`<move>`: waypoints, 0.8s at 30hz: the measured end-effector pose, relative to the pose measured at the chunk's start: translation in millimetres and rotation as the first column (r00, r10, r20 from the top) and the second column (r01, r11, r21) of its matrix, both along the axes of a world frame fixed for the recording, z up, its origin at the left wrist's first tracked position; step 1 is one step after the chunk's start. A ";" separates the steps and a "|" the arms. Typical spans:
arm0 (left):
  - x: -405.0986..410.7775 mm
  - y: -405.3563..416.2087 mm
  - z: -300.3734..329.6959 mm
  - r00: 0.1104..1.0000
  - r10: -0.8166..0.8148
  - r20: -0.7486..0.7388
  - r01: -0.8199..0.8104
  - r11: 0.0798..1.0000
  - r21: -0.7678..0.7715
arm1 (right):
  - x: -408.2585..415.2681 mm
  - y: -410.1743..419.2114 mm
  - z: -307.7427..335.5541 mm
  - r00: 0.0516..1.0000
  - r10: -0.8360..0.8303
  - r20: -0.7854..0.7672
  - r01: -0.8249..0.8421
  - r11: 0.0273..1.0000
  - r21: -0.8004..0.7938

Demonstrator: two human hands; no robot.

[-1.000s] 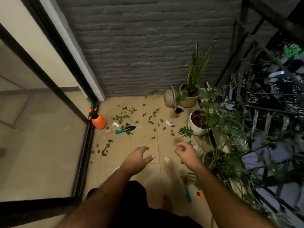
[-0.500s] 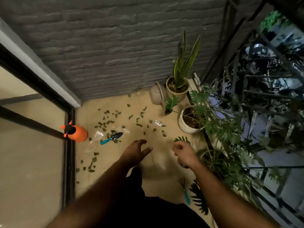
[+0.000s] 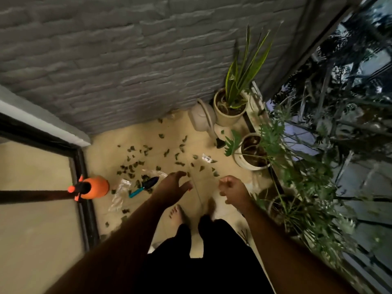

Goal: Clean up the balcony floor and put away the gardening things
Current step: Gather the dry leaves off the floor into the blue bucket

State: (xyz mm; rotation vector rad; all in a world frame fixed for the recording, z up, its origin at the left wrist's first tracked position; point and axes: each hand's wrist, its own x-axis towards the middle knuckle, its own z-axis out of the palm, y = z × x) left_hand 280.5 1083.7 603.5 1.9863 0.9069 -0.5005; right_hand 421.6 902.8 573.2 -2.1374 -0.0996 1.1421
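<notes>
Several torn green leaves (image 3: 135,164) lie scattered over the beige balcony floor (image 3: 203,194). A small trowel (image 3: 144,186) with a teal handle lies among them beside clear plastic wrappers (image 3: 118,195). An orange spray bottle (image 3: 93,187) stands by the door frame. A beige watering can (image 3: 201,117) sits at the brick wall. My left hand (image 3: 172,186) hovers above the floor near the trowel, fingers relaxed and holding nothing. My right hand (image 3: 234,190) hangs to its right with loosely curled fingers, also holding nothing. A small hand rake (image 3: 244,234) peeks out beside my right forearm.
Potted plants line the right side: a snake plant (image 3: 231,107) in the corner, a white pot (image 3: 252,153), and leafy plants (image 3: 297,187) by the black railing (image 3: 339,85). A glass sliding door (image 3: 82,200) bounds the left. My bare feet (image 3: 177,215) stand mid-floor.
The view has moved forward and tilted further down; my feet now show. Both hands stay held out in front, holding nothing, and the floor items appear closer.
</notes>
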 end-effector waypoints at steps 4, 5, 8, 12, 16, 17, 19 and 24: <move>15.0 15.7 -21.6 0.999 0.010 -0.041 -0.011 1.000 -0.019 | 19.0 26.4 -22.5 0.994 0.090 -0.065 -0.093 0.994 -0.051; 20.9 19.6 -28.8 0.999 0.015 -0.046 -0.016 1.000 -0.021 | 24.8 32.0 -30.4 0.991 0.099 -0.088 -0.105 0.992 -0.065; 38.1 28.0 -49.2 0.998 0.033 -0.055 -0.034 0.999 -0.017 | 38.4 46.5 -54.5 0.983 0.143 -0.118 -0.156 0.981 -0.115; 62.3 32.3 -77.5 0.996 0.036 -0.079 -0.036 0.999 0.004 | 55.9 57.9 -86.2 0.964 0.224 -0.144 -0.240 0.964 -0.110; 89.9 33.5 -113.3 0.994 0.069 -0.082 -0.068 0.998 0.017 | 72.8 63.8 -124.5 0.948 0.254 -0.192 -0.274 0.958 -0.086; 95.0 33.4 -122.3 0.994 0.072 -0.079 -0.071 0.997 0.022 | 76.0 64.0 -134.8 0.948 0.249 -0.196 -0.270 0.959 -0.086; 106.2 32.1 -149.3 0.995 0.062 -0.078 -0.061 0.998 0.021 | 84.0 64.1 -166.2 0.956 0.214 -0.199 -0.237 0.966 -0.103; 132.0 37.0 -257.0 0.997 0.060 -0.052 -0.062 0.998 -0.025 | 103.5 72.3 -273.1 0.969 0.201 -0.146 -0.227 0.956 -0.188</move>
